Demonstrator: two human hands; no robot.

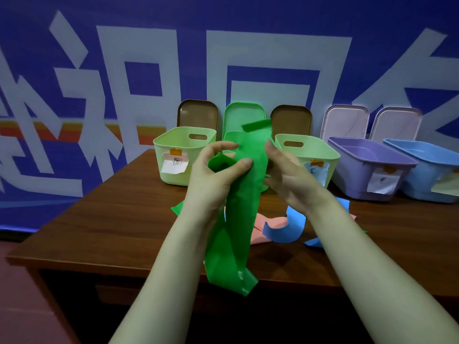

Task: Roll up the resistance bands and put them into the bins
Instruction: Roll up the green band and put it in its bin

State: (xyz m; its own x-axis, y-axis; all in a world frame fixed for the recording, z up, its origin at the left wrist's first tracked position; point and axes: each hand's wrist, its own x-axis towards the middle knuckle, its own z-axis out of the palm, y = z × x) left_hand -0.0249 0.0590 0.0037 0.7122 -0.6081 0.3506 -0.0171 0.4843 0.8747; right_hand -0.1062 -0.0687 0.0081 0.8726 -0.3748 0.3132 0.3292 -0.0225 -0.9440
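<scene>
We face a wall [248,16] covered in deep blue, with huge white characters [139,45] spread across it in blocky strokes, too large for us to read whole. At the left a stripe [49,132] of orange and red runs level behind the white strokes. Against the wall's lower part stands a dark brown wooden table [111,219]; we see the grain on its top and a soft sheen where the light falls. Its near left corner juts towards us, and the space under the top lies in deep shadow. The floor [29,306] at the lower left looks dull reddish. The light is dim and cool.
</scene>
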